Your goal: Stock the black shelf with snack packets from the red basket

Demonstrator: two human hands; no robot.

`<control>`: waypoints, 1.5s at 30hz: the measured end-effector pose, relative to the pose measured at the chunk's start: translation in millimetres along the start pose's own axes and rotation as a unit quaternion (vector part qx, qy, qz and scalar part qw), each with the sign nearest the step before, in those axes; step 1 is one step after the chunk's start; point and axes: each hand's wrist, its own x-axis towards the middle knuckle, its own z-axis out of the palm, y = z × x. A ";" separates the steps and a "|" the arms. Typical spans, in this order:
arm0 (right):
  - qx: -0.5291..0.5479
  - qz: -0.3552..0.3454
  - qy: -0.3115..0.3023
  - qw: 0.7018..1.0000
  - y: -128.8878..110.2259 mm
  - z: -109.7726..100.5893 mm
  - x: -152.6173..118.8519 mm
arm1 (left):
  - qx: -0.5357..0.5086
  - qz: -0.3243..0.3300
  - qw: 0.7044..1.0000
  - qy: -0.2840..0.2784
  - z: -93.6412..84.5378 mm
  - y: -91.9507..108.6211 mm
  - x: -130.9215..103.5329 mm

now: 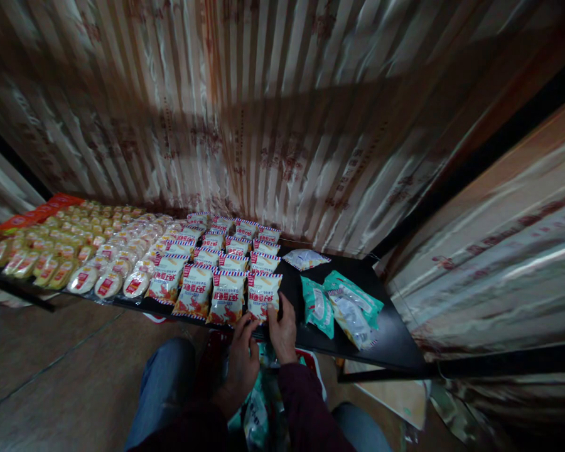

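Note:
Rows of small white snack bags with striped top edges and red print lie on the black shelf [358, 356]. At the front right of these rows is one snack bag [263, 294], with both hands at its lower part. My right hand [283, 329] grips its lower right corner, thumb on the front and a finger along the side. My left hand [242, 358] reaches its lower left edge with the fingertips, its thumb standing apart. Below the hands, between my knees, a red and white container [317, 376] holds green and white packets [257, 414], partly hidden by my forearms.
To the left lie round wrapped cakes [108, 284], yellow wrapped pieces [47, 270] and an orange packet [42, 213]. Right of the rows lie green packets [317, 306], a loose white bag [353, 317] and another bag [306, 258]. Black frame bars [452, 169] and draped sheeting [263, 125] enclose the shelf.

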 end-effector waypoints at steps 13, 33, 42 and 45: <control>0.037 0.037 -0.041 0.998 1.4 7.6 -1.1 | 0.070 0.058 0.996 -0.016 0.3 -1.4 7.7; 0.025 0.059 -0.026 0.998 -9.5 5.5 -9.1 | 0.105 0.108 0.988 -0.032 -2.2 3.9 12.3; 0.014 0.059 -0.041 0.997 -10.2 -1.9 -20.7 | 0.115 0.123 0.984 -0.053 -9.8 6.6 4.5; 0.000 0.052 -0.058 0.997 -10.2 -2.0 -20.8 | 0.118 0.124 0.983 -0.070 -11.7 6.2 0.9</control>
